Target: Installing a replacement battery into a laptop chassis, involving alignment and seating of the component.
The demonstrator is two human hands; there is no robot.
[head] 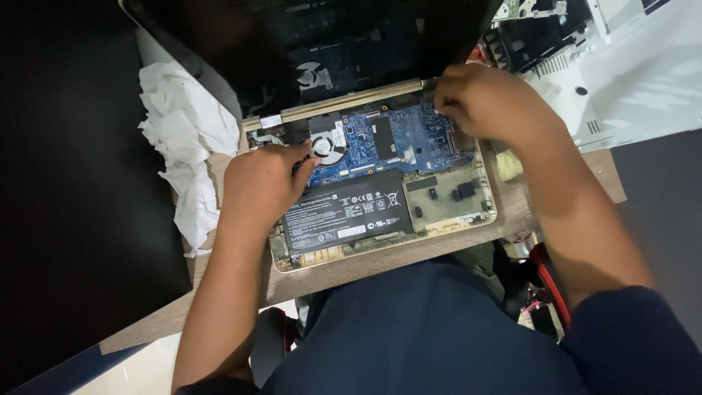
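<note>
Both hands are down inside the opened laptop (pixel 380 183), and I read the layout as set for reaching its insides. My left hand (pixel 257 184) rests curled at the chassis' left side, fingers bent toward the round cooling fan (pixel 325 143); it looks like it is pressing or pinching something beside the fan, but I cannot tell what, since the knuckles hide the fingertips. My right hand (pixel 486 102) sits at the far right corner near the hinge bar (pixel 351 101), fingers bunched together over the edge of the blue motherboard (pixel 398 139); whatever it grips is hidden beneath it.

From largest down: the wooden table (pixel 241 292) carries the laptop with its bottom cover off and its dark lid (pixel 241 44) tilted up away from me, which keeps the board facing up. Crumpled white paper (pixel 183 139) lies just beside the left edge, within reach. Nearer me, the black battery pack (pixel 347 212) fills the front half of the chassis. White casing parts (pixel 636 73) sit off to the right, well apart from the work.
</note>
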